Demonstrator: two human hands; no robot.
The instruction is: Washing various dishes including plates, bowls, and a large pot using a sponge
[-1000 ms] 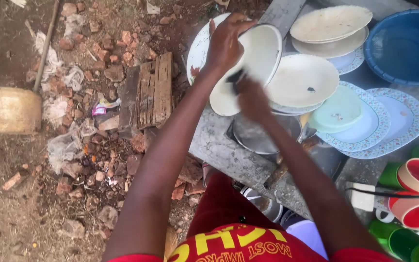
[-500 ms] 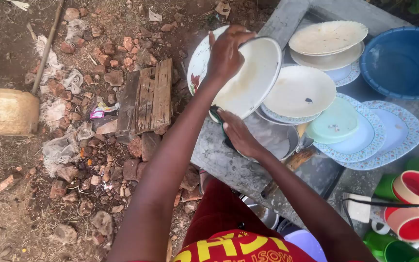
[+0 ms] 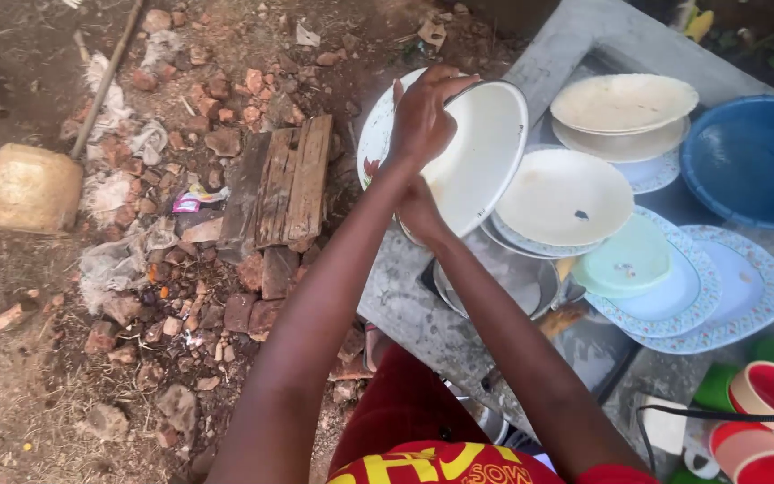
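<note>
Your left hand (image 3: pixel 425 121) is clamped over the top rim of a white bowl (image 3: pixel 481 157), fingers curled onto its edge, holding it tilted on its side above the near corner of the grey concrete slab (image 3: pixel 405 296). Behind the bowl, still in the same grip or pressed against it, sits a white plate with a floral rim (image 3: pixel 374 143); you cannot tell from here whether the fingers hold both. Your right hand (image 3: pixel 421 211) is at the lower edge of the bowl, mostly hidden by your left forearm, so whether it is closed on the bowl or only touching it cannot be told. Just right of the bowl lies a cream plate (image 3: pixel 564 195) on top of a stack, with a pale green plate (image 3: pixel 627 260) and patterned blue-rimmed plates (image 3: pixel 736 296) spreading further right. Beyond them sit two stacked cream bowls (image 3: pixel 624 103) and a blue basin (image 3: pixel 750 161). A metal dish (image 3: pixel 512 287) rests below the tilted bowl. Red and green cups (image 3: pixel 763 403) stand at the lower right. On the dirt to your left lie a wooden plank piece (image 3: pixel 284 184), broken bricks (image 3: pixel 226 143) and a yellow jerrycan (image 3: pixel 30 190).
</note>
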